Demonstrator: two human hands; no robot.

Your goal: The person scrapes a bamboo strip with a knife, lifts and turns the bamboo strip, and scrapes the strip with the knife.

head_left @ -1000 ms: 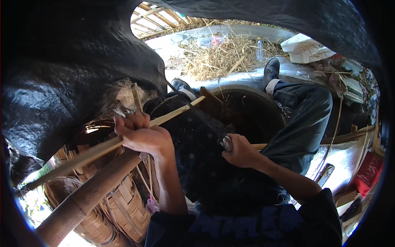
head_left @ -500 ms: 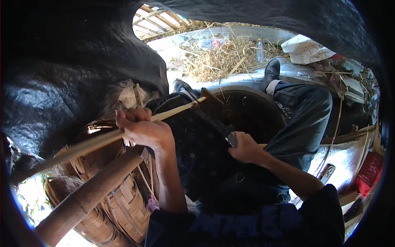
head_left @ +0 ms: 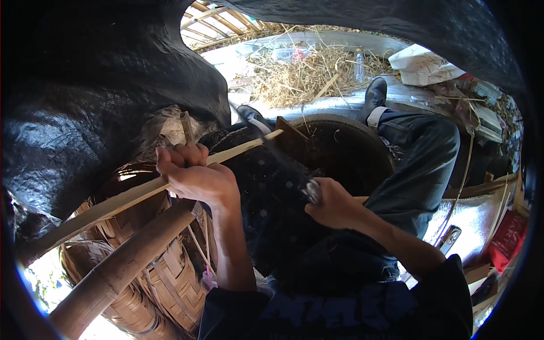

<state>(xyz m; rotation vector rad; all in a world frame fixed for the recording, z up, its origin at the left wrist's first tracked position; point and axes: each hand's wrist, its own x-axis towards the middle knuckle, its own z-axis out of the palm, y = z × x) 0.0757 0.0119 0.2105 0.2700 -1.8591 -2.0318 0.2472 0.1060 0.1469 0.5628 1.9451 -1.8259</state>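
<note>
My left hand (head_left: 195, 175) is closed round a long, pale bamboo strip (head_left: 127, 196). The strip slants from the lower left up to the middle, its far end lying over the dark cloth (head_left: 263, 192) on my lap. In my right hand (head_left: 335, 205) is the handle of a knife (head_left: 311, 190) with a metal collar. Its dark blade is blurred and points up and left, across the strip near the far end. Whether the edge touches the strip I cannot tell.
A thick bamboo pole (head_left: 127, 263) and woven bamboo baskets (head_left: 175, 283) are at my left. Between my legs stands a round, dark container (head_left: 351, 147). Dry shavings (head_left: 306, 76) and a plastic bottle (head_left: 359, 67) lie beyond my feet. Black sheeting (head_left: 102, 113) hangs at left.
My right hand and the knife have shifted slightly left and toward me. My left hand and the bamboo strip have barely moved.
</note>
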